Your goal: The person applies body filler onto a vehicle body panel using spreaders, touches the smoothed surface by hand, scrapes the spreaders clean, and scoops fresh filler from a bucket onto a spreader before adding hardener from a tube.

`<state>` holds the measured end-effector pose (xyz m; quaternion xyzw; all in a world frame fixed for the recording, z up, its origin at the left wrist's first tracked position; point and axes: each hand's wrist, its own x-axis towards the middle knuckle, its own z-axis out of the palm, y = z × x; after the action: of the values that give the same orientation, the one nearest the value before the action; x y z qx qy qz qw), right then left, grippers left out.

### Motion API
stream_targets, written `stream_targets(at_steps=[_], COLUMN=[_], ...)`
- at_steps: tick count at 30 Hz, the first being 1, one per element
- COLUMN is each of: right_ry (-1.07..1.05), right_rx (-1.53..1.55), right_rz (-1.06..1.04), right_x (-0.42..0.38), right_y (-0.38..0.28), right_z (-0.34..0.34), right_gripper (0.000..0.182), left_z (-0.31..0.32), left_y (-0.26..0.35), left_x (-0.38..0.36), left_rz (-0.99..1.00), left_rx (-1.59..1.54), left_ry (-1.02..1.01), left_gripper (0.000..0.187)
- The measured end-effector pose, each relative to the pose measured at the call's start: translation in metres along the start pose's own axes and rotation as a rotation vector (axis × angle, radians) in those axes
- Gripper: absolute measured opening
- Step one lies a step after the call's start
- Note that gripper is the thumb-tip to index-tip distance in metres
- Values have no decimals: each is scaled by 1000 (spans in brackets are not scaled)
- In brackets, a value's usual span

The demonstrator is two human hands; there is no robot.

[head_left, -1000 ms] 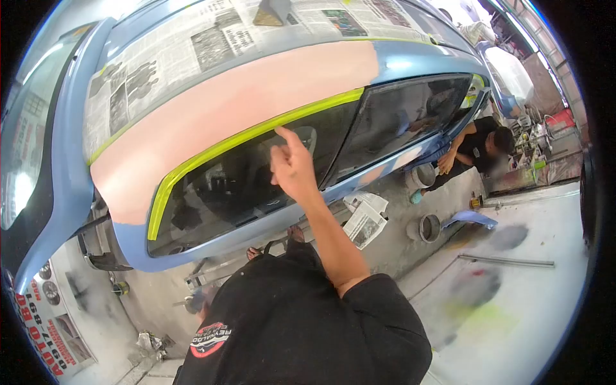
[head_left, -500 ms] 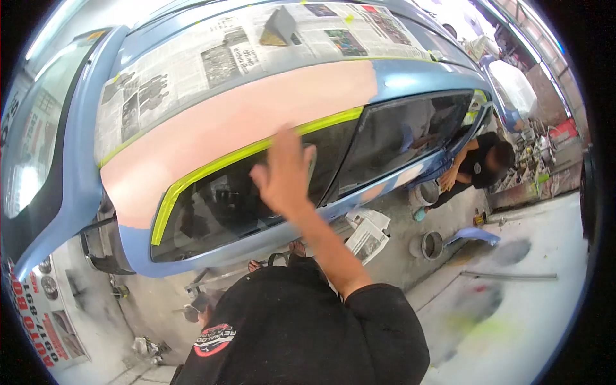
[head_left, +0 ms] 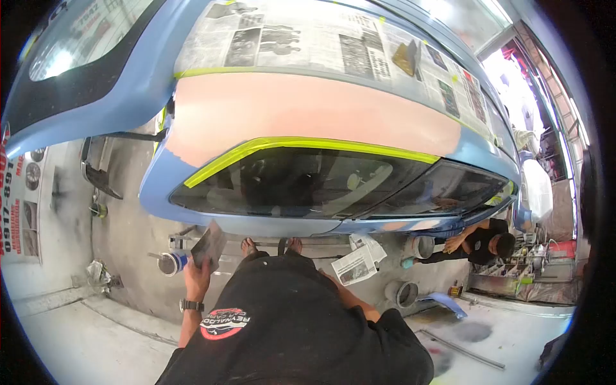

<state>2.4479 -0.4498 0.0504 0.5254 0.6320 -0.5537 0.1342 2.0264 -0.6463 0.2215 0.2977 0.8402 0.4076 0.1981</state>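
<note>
My left hand (head_left: 197,276), with a watch on its wrist, is closed around a dark, flat rectangular sheet (head_left: 210,246), held low beside the car. The sheet looks like sandpaper, though its kind is not certain. My right forearm (head_left: 353,300) reaches in front of my body, and my black shirt hides the hand. Ahead stands a blue car with a smooth pinkish patch (head_left: 308,112) along its roof edge. Yellow-green masking tape (head_left: 321,144) borders the patch above the dark side window (head_left: 289,183). Newspaper (head_left: 314,42) covers the roof.
A wedge-shaped block (head_left: 404,59) lies on the newspaper. Loose newspaper (head_left: 357,263), a bucket (head_left: 402,294) and a paint can (head_left: 171,263) are on the floor. A person (head_left: 491,240) crouches at the right by another bucket (head_left: 420,246). A raised tailgate (head_left: 96,106) overhangs the left.
My right hand has come down from the pinkish patch and window to behind my shirt. My left hand has lifted the dark sheet more into sight. The view has turned left.
</note>
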Motion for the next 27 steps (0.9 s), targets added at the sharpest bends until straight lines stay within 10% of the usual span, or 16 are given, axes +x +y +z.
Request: stream_targets(at_steps=[5, 12, 14, 21, 27], right_ry=[-228, -36, -20, -125, 39], right_rx=[648, 384, 297, 978, 963], right_rz=[24, -94, -238, -473, -357], right_x=[-44, -85, -77, -83, -93], right_y=[-52, -221, -240, -274, -276], right_z=[14, -5, -10, -36, -28], right_gripper=[66, 78, 75, 45, 40], left_z=[2, 7, 21, 39, 26], left_y=[20, 113, 126, 147, 146], left_x=[24, 69, 74, 61, 32], left_rz=[40, 245, 591, -153, -175], left_rx=[-1, -171, -295, -909, -579], left_ry=[-106, -450, -299, -606, -759], left_gripper=[26, 32, 32, 19, 22])
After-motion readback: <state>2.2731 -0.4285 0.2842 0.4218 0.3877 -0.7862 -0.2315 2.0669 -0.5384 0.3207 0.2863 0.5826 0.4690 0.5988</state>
